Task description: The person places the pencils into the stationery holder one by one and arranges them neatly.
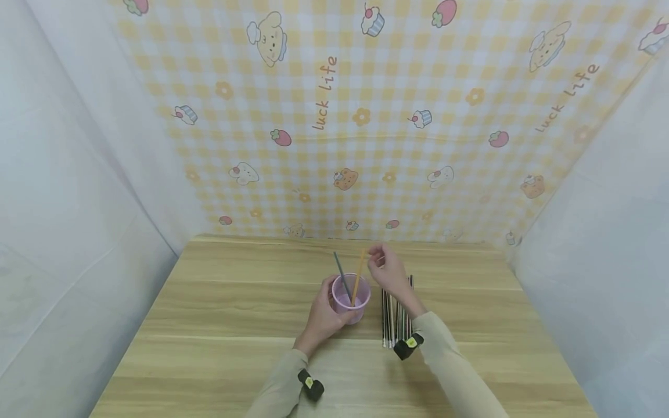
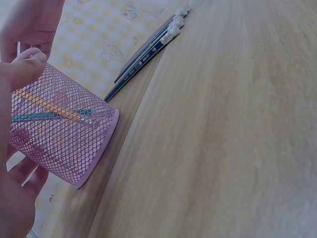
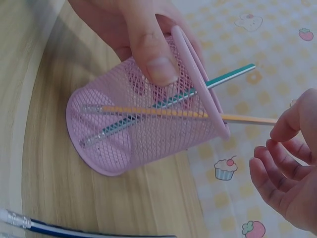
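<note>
A pink mesh pencil cup stands on the wooden table, and my left hand grips its side, thumb across the front in the right wrist view. Inside lean a teal pencil and an orange pencil. They cross, eraser ends down at the cup's base, upper ends above the rim. My right hand is above and right of the cup, with thumb and forefinger pinching the orange pencil's upper end. Its other fingers are curled in the right wrist view.
Several dark pencils lie side by side right of the cup, partly under my right forearm; their white erasers point toward me. A checked yellow cloth hangs behind the table, with white curtains at both sides.
</note>
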Demonstrator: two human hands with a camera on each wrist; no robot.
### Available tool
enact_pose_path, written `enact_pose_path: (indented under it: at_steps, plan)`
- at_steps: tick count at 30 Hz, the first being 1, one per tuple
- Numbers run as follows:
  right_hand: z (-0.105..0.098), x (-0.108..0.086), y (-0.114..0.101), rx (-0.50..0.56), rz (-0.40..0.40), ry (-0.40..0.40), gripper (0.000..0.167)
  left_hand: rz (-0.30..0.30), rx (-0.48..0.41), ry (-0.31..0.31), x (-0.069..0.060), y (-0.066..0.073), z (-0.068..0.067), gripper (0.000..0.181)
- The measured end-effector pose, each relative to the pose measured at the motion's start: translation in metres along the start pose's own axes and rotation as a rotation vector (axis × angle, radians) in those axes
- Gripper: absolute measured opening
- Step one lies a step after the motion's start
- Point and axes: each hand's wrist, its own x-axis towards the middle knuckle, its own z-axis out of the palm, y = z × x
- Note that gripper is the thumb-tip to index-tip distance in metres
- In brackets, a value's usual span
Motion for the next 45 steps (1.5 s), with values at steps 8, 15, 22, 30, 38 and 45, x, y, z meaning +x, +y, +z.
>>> enact_pose_path:
  at_steps: [8, 15, 22, 30, 38, 45]
  plan:
    - [-0.013, 0.001, 0.017, -0.048, 0.020, 0.021, 0.025, -0.008, -0.006, -0.003, -0.001, -0.001, 0.001, 0.093]
    - [-0.029, 0.002, 0.036, -0.065, 0.069, 0.041, 0.027, -0.010, -0.009, -0.003, -0.001, -0.001, 0.000, 0.092]
    - [-0.043, -0.001, 0.051, -0.077, 0.109, 0.060, 0.030, -0.025, -0.008, -0.012, -0.001, -0.002, 0.000, 0.092]
    - [-0.054, -0.004, 0.069, -0.111, 0.143, 0.062, 0.035, -0.013, -0.001, -0.004, -0.001, -0.003, 0.000, 0.093]
    - [-0.059, -0.010, 0.084, -0.129, 0.192, 0.049, 0.039, -0.015, 0.010, -0.014, -0.001, -0.001, 0.000, 0.092]
    - [-0.060, -0.016, 0.096, -0.157, 0.268, 0.020, 0.039, -0.023, 0.022, -0.016, -0.001, -0.001, 0.000, 0.092]
